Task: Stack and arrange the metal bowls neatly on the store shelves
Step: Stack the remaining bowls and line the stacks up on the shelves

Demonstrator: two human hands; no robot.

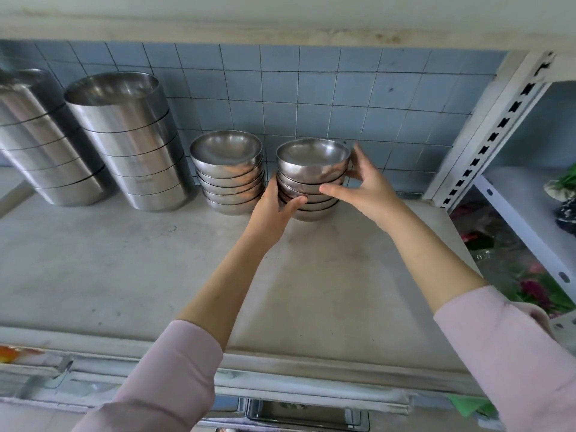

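I hold the bowl stack (311, 166), left grip (274, 213) and right grip (367, 185) curled round its sides; it stands upright on the shelf (124, 260), just beside a second stack (229, 173)

The stacked bowls (311, 165) are gleaming as polished metal; the far wall tiles (311, 88) are showing a smooth glaze; the shelf board (124, 269) is looking matt and scuffed.
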